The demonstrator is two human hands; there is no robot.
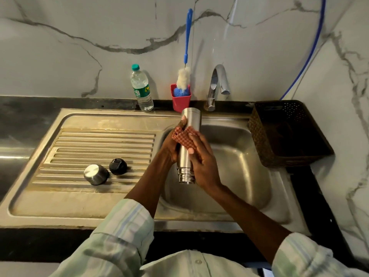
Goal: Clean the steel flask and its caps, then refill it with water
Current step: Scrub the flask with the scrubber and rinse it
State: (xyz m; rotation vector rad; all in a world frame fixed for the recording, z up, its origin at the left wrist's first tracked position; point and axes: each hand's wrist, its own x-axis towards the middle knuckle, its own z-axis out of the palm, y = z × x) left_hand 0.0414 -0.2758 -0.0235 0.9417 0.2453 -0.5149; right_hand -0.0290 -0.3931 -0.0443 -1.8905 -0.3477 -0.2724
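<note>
**Scrubbing flask body: keep the grip steady, cover the whole wall**

Steel flask (188, 148) is uncapped, held over the sink basin (239, 160), tilted with its base up toward the tap (216, 84) and its threaded mouth down toward the person. No water visibly running.

Left hand (171, 144) wraps the flask from the left side, fingers curled round the body. Fingertips show near the upper wall, beside the cloth. Right hand (203, 160) has fingers curled over a red checked scrub cloth (184, 136), pressing it against the flask's middle; thumb lies on the bare steel below the cloth.

Both caps sit on the ribbed drainboard (99, 148), left of the basin and apart from the hands: steel outer cap (96, 174) and black inner cap (118, 166), just beside each other. Can't tell from here whether they're washed yet.

How I'd run this step:
- Left hand anchors, right hand drives the cloth along the full length, base to threads. Rotate the flask between strokes so no strip is missed.
- Wet steel is slick; keep it over the basin so a slip lands there, not on the counter.
- Threads at the mouth trap grime, so work the cloth edge into the grooves.
- The inside needs the bottle brush (184, 76), standing in the red holder (180, 99) behind the sink. The cloth won't reach.

Also around: plastic water bottle (141, 88) left of the holder, dark perforated basket (287, 132) right of the basin.
</note>
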